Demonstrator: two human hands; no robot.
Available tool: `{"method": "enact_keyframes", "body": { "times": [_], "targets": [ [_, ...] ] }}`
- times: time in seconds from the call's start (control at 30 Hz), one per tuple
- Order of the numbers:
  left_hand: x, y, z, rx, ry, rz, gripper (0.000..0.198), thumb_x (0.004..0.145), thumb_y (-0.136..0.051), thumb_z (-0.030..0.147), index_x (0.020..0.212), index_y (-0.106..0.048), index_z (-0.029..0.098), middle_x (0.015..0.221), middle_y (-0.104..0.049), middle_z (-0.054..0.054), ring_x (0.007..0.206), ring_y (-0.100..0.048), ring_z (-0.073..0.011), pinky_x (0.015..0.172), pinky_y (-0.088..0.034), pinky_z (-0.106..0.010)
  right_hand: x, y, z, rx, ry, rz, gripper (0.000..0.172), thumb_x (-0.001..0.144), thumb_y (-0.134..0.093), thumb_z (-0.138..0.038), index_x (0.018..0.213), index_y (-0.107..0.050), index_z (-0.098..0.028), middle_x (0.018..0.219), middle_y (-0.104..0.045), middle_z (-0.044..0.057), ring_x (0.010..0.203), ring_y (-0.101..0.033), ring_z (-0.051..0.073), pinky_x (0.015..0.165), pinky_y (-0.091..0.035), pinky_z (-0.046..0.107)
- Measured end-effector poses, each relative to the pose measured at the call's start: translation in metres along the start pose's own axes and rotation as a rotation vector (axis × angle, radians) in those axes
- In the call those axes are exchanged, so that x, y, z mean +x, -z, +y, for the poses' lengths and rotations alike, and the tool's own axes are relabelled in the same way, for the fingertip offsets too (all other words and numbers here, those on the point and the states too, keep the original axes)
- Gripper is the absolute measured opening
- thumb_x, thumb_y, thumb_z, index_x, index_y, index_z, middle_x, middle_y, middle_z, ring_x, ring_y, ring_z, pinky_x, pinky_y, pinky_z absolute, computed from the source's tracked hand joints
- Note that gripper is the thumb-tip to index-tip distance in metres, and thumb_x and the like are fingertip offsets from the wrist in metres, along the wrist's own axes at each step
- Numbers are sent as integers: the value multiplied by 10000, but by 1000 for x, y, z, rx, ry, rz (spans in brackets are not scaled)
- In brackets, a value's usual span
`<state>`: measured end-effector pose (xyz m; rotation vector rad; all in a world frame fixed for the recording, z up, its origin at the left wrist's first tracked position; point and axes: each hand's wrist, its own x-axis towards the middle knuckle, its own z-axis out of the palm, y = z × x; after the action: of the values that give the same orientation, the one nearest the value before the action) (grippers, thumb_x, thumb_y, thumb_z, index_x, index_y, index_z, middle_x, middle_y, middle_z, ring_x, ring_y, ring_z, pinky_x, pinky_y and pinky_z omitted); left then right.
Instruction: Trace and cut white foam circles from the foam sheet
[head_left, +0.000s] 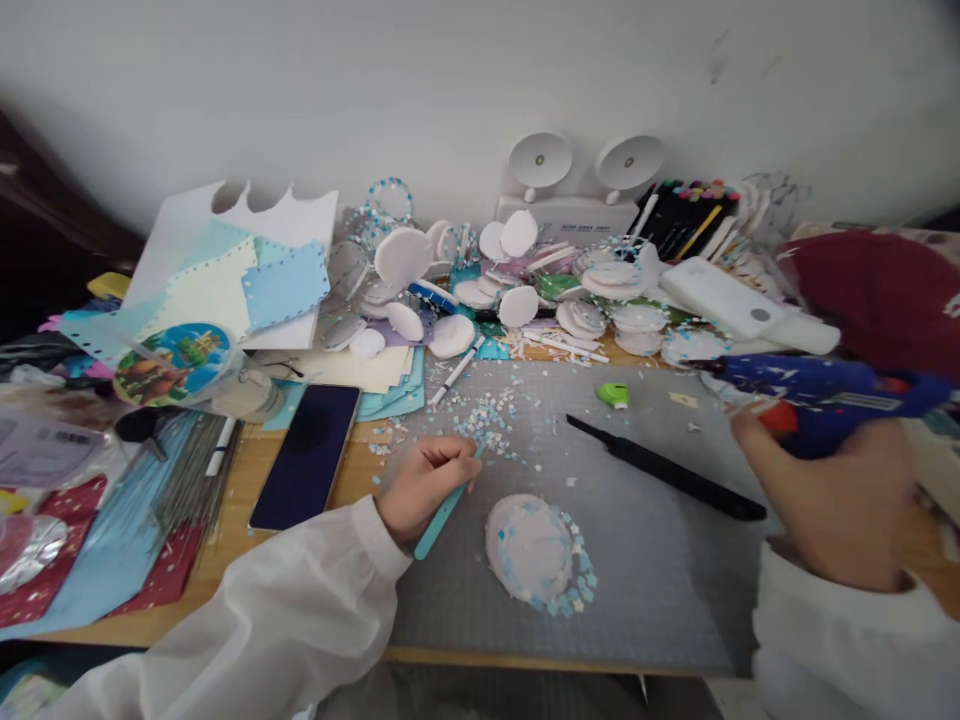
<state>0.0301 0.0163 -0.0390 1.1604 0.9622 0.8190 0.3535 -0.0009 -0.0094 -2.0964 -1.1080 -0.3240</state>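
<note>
Head view: currently both hands are at work over a wooden surface (361, 465) with a grey cutting mat (675, 590) on it. Left hand (426, 485) low over the mat, left of centre, thumb and fingers pinching a slim teal tool (439, 525); one end points down toward the near edge, the other toward a scatter of loose blue and white star pieces (491, 425).

Right hand (836, 500), slightly blurred, wraps the handle of a blue glue gun (802, 385) at the mat's right side; far fingers hidden, nozzle aimed left. Cannot tell whether the gun bears on anything beneath.

Round white disc (529, 548) lies flat on the mat, between the hands and nearer the left; stars crowd its right and near edges, a few on its face. Long black tool (675, 475) slants between disc and right hand; small green object (613, 395) just beyond it.

Behind the mat, a heap of white discs (405, 257), many star-edged. Left of the mat, a dark-screened phone (307, 457); beyond it, a picture-lidded cup (176, 362).
</note>
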Motion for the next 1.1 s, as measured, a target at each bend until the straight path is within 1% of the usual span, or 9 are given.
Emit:
{"method": "enact_keyframes", "body": {
  "times": [0.03, 0.13, 0.2, 0.27, 0.37, 0.5, 0.7, 0.97, 1.1],
  "targets": [
    [0, 0, -1, 8, -2, -5, 357, 691, -608, 356, 429, -451, 172, 460, -388, 28, 473, -310, -83, 486, -197, -254, -6, -2, -15, 37, -28, -10, 311, 530, -690, -422, 631, -457, -243, 591, -567, 100, 562, -558, 226, 512, -398, 386],
    [-1, -1, -3, 37, -15, -22, 379, 708, -607, 357, 434, -417, 176, 469, -389, 28, 481, -319, -84, 493, -207, -254, -31, -13, -49, 295, 80, -265, 229, 597, -614, -414, 642, -504, -218, 577, -575, 59, 511, -519, 174, 505, -427, 336],
    [-1, -1, -4, 61, -26, -41, 384, 715, -604, 347, 436, -402, 177, 475, -385, 27, 494, -328, -88, 506, -220, -257, -48, -22, -60, 408, 150, -384, 190, 618, -585, -393, 645, -509, -221, 522, -558, 11, 457, -487, 151, 456, -417, 295],
    [-1, 0, -4, 84, -36, -68, 399, 721, -598, 334, 432, -369, 181, 477, -357, 31, 502, -321, -90, 514, -222, -262, -62, -29, -60, 422, 215, -445, 165, 629, -579, -368, 619, -492, -228, 472, -534, -23, 417, -468, 138, 424, -403, 270],
    [-2, 0, -3, 106, -42, -107, 434, 721, -602, 311, 438, -299, 186, 490, -290, 41, 504, -286, -88, 513, -201, -271, -73, -36, -51, 358, 287, -441, 188, 634, -593, -359, 581, -462, -236, 430, -511, -37, 378, -455, 131, 393, -377, 257],
    [-3, 0, -1, 150, -59, -145, 437, 735, -589, 288, 466, -260, 188, 518, -265, 40, 520, -278, -93, 520, -193, -280, -74, -35, -45, 282, 325, -424, 215, 656, -585, -377, 577, -437, -244, 425, -510, -37, 366, -461, 134, 386, -367, 257],
    [-3, -1, -1, 188, -82, -171, 412, 750, -552, 259, 489, -239, 193, 526, -247, 41, 523, -266, -98, 522, -184, -289, -73, -33, -48, 266, 375, -414, 187, 682, -553, -370, 599, -438, -247, 430, -504, -32, 363, -468, 145, 390, -377, 267],
    [-3, 0, -1, 203, -71, -186, 414, 762, -555, 277, 485, -259, 191, 523, -264, 40, 520, -269, -99, 520, -182, -291, -77, -36, -42, 219, 414, -417, 165, 694, -544, -365, 624, -465, -238, 462, -528, -20, 401, -491, 153, 423, -402, 272],
    [-3, 0, -2, 202, -75, -191, 408, 772, -547, 269, 490, -263, 191, 532, -265, 38, 524, -272, -99, 521, -185, -290, -78, -36, -42, 201, 400, -431, 182, 685, -547, -378, 613, -450, -241, 457, -531, -13, 403, -499, 160, 422, -401, 276]
  ]
}}
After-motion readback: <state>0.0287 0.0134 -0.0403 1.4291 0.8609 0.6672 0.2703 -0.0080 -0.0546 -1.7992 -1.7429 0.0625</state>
